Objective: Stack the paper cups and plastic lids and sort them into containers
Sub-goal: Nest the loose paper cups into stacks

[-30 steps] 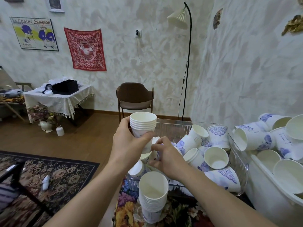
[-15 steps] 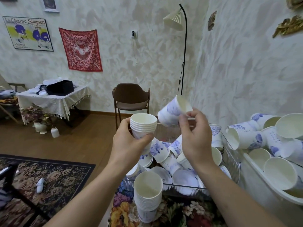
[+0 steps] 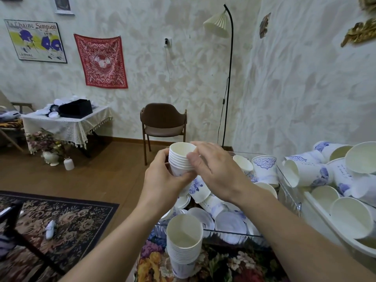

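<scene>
We hold the nested cup stack upright in our left hand, fingers wrapped round it, while our right hand (thumb pressing its rims) sits just beside, fingers relaxed.

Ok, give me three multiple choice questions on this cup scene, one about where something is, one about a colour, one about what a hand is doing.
1. Where does the tall stack of white paper cups stand?
A. on the floral tablecloth
B. on the brown chair
C. on the rug

2. What colour is the print on the loose paper cups?
A. red
B. blue
C. green

3. What is the left hand doing?
A. hanging idle
B. pressing flat on the table
C. gripping a small cup stack

Answers: 1 A, it stands on the flowered cloth nearest the camera. 2 B, blue ornaments show on their sides. 3 C, its fingers curl round the stack.
</scene>
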